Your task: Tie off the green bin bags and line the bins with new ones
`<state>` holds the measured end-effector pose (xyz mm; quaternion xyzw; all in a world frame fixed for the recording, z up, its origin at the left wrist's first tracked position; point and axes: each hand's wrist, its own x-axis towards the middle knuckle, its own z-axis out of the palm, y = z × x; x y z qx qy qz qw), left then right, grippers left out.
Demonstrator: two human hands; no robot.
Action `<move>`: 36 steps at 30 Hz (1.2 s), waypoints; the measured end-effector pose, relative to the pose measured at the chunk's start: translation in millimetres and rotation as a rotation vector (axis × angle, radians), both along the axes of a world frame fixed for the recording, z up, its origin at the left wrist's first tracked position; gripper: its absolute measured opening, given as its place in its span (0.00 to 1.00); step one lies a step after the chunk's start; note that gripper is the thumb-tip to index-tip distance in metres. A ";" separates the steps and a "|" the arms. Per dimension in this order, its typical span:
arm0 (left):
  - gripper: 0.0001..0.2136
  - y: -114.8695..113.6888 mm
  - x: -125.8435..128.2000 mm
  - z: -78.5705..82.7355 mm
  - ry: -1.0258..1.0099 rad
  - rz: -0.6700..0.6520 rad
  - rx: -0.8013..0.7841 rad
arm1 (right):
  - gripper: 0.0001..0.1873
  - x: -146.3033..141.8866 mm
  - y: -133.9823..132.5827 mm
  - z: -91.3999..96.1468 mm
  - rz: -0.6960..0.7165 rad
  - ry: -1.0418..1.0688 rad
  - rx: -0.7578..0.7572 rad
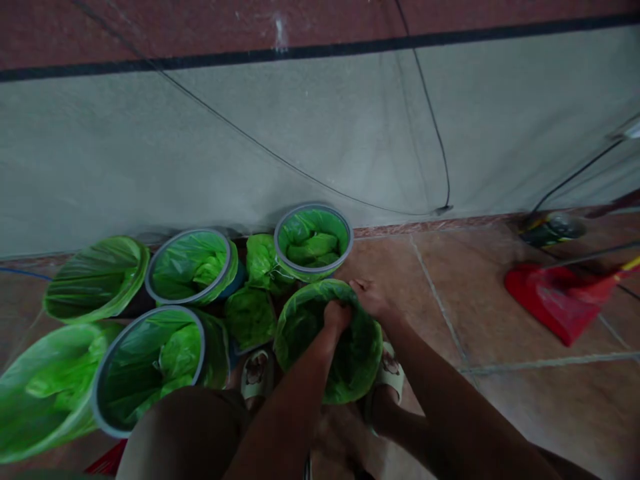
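A round bin lined with a green plastic bag (300, 333) stands between my feet, the bag folded over its rim. My left hand (338, 317) reaches into the mouth of this bin, its fingers curled closed near the far inner side. What they hold, if anything, is hidden. At the far right of the rim, my right hand (369, 297) has its fingers closed on the edge of the bag. Just behind, by the wall, is another lined bin with a grey ring (349, 233) and a bunched green bag inside.
To the left stand several more green-lined bins (150, 270), some with grey rings. A small green-lined container (250, 319) sits beside my left foot. On the tiles at right lie a red dustpan (565, 307) and a dark object (553, 229). A cable (280, 157) hangs along the wall.
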<state>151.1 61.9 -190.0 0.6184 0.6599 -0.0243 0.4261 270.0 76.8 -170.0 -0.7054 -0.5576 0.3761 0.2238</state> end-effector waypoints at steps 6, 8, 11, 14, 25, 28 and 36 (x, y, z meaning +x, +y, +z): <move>0.15 -10.1 -7.3 -2.2 -0.011 -0.048 -0.034 | 0.20 -10.3 -19.9 -0.8 0.157 -0.188 0.017; 0.15 -15.6 -13.5 5.0 0.012 -0.063 -0.048 | 0.21 -14.2 -25.2 1.2 0.192 -0.330 -0.023; 0.14 -20.1 -24.5 30.2 0.072 -0.068 -0.046 | 0.24 -20.8 -32.4 4.5 0.251 -0.529 -0.057; 0.15 -14.1 -35.2 64.3 0.137 -0.006 0.133 | 0.31 -24.8 -39.9 7.3 0.284 -0.652 0.055; 0.14 44.0 -84.0 54.1 0.132 -0.207 0.373 | 0.33 -21.4 -54.2 7.3 0.354 -0.730 0.123; 0.15 42.6 -94.8 43.5 0.130 -0.224 0.381 | 0.33 -20.2 -53.5 6.4 0.313 -0.734 0.095; 0.18 41.0 -98.6 49.6 0.208 -0.276 0.329 | 0.36 -23.7 -53.1 16.9 0.218 -0.645 0.155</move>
